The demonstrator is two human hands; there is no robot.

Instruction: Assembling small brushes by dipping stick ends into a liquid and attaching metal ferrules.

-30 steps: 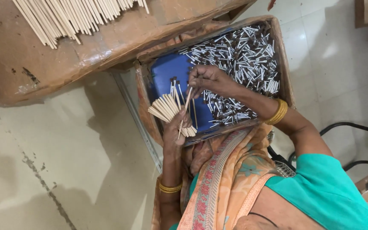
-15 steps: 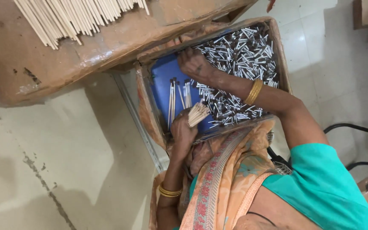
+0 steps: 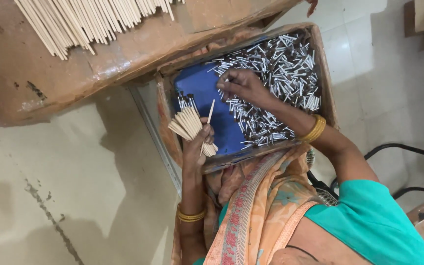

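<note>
A blue-lined cardboard tray (image 3: 207,88) is filled with small silver tubes (image 3: 280,68). A fanned bundle of wooden sticks (image 3: 190,125), pointing up-left, is clasped in the left hand (image 3: 197,145). The right hand (image 3: 241,86) is pinched among the tubes.

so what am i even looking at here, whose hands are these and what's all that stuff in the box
This is one picture, taken by a camera worn on a person's head and looking down at their own two bare hands. No machine is involved. The left hand grips a bundle of thin pale sticks. The right hand reaches into a heap of small silvery pieces, fingers curled on them. The heap lies in a blue-bottomed box. Above it, long sticks lie on brown cardboard.
</note>
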